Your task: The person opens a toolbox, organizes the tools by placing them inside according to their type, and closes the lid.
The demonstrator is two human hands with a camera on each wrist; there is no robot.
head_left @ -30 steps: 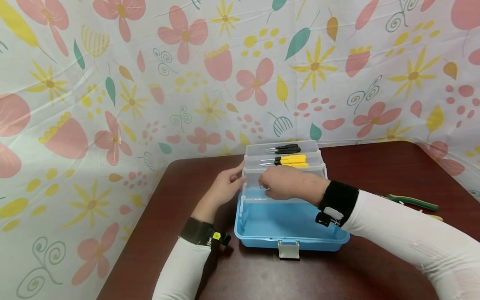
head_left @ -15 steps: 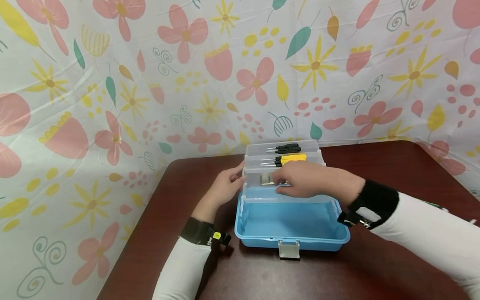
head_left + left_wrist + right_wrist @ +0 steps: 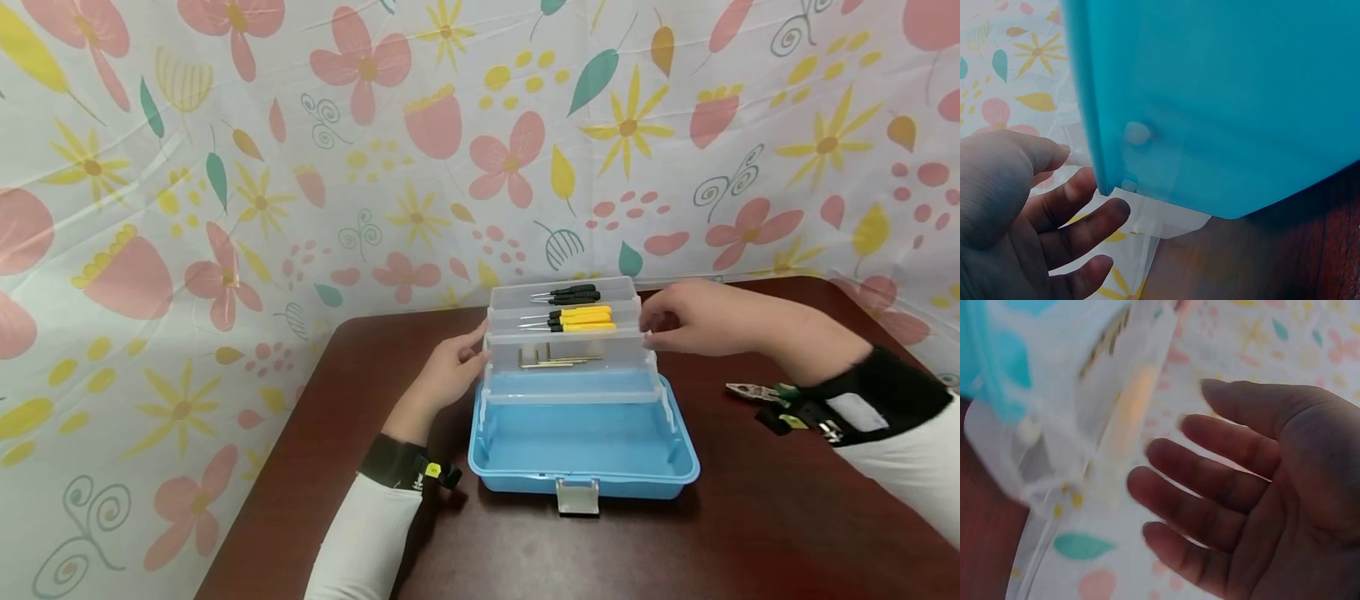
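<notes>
A light blue toolbox stands open on the table, its translucent tiered trays spread upward at the back. My left hand is at the left side of the trays, fingertips at their edge. In the left wrist view its fingers are loosely bent beside the blue wall. My right hand is just off the trays' right edge, fingers relaxed and holding nothing in the right wrist view. Brass-coloured L-shaped hex keys lie in the lowest tray. Yellow-handled screwdrivers fill the middle one, black-handled screwdrivers the top one.
Pliers with green handles lie on the dark red-brown table right of the toolbox, partly covered by the right wrist strap. The toolbox latch hangs at the front. A floral cloth hangs behind the table.
My right hand has moved from over the lowest tray out to the trays' right side, uncovering the hex keys. The left hand has stayed at the trays' left edge.
</notes>
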